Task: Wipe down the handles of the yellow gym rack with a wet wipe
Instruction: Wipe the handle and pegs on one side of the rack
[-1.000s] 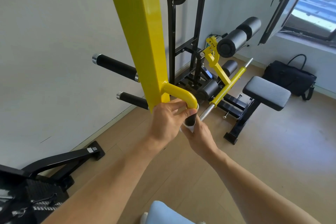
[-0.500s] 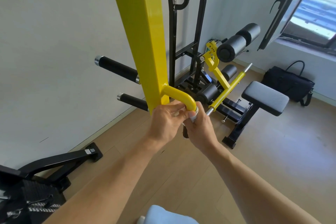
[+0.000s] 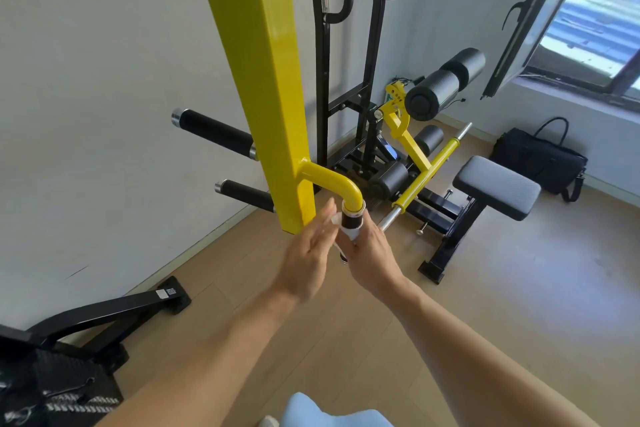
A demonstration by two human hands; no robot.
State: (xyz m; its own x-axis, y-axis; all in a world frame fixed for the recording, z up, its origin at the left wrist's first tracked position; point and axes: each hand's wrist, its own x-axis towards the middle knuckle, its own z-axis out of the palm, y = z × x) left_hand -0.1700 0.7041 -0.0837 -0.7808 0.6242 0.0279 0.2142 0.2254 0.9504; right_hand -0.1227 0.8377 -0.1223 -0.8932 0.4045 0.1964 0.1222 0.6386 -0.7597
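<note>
A yellow rack post (image 3: 263, 80) runs down the middle of the view. A curved yellow tube (image 3: 332, 184) bends off it and ends in a black handle grip (image 3: 352, 220) pointing down. My right hand (image 3: 372, 256) grips the lower part of that handle with a white wet wipe (image 3: 349, 234) wrapped around it. My left hand (image 3: 308, 256) is just left of the handle, blurred, fingers straight, holding nothing. Two more black-sleeved pegs (image 3: 214, 130) (image 3: 246, 194) stick out to the left behind the post.
A black frame (image 3: 346, 62) stands behind the post. A bench with grey pad (image 3: 497, 185), foam rollers (image 3: 443, 85) and a yellow bar (image 3: 427, 170) sits to the right. A black bag (image 3: 540, 159) lies by the wall. Black equipment (image 3: 86, 319) is at lower left.
My left hand has let go of the handle's top and opened, dropping slightly left. My right hand has slid down, uncovering the upper part of the black grip.
</note>
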